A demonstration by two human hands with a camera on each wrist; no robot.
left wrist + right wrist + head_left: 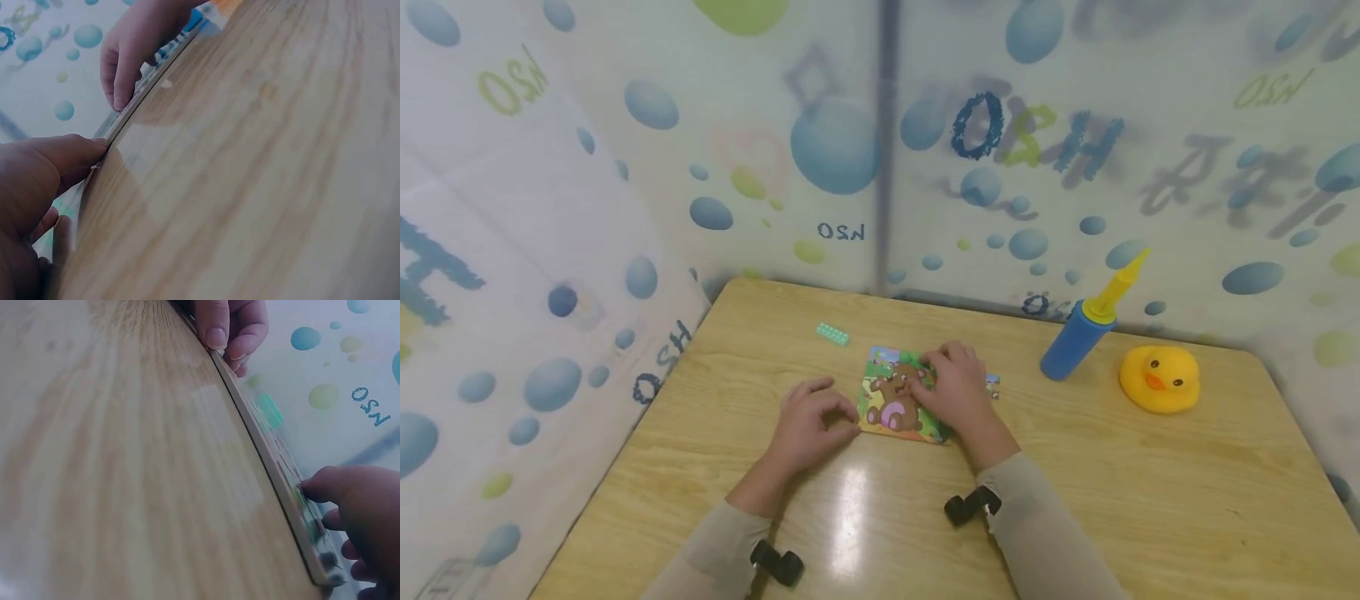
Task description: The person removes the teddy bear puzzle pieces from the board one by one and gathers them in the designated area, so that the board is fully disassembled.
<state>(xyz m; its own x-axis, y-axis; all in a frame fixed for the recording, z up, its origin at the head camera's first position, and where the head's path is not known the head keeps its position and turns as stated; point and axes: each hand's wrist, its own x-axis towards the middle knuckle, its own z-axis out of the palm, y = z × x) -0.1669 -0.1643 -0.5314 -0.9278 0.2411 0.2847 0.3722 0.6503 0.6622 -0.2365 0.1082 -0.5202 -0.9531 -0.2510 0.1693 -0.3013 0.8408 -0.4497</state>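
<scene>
A jigsaw puzzle (892, 400) with a brown cartoon bear lies flat on the table, and its right side is partly hidden by my right hand. My left hand (811, 423) is at the puzzle's near left corner, thumb and bent forefinger pinching the edge. In the left wrist view, the left thumb (84, 150) lies right at the rim. My right hand (958, 385) reaches over the right part of the puzzle with its fingers bent loosely, and the thumb (322, 484) touches the picture surface in the right wrist view.
A small puzzle piece (993, 386) lies just right of the right hand. Behind the puzzle is a mint-green toy brick (832, 333). To the right stand a blue and yellow hand pump (1075, 342) and a yellow rubber duck (1160, 380). Patterned curtains (760, 150) border the wooden table (1150, 500).
</scene>
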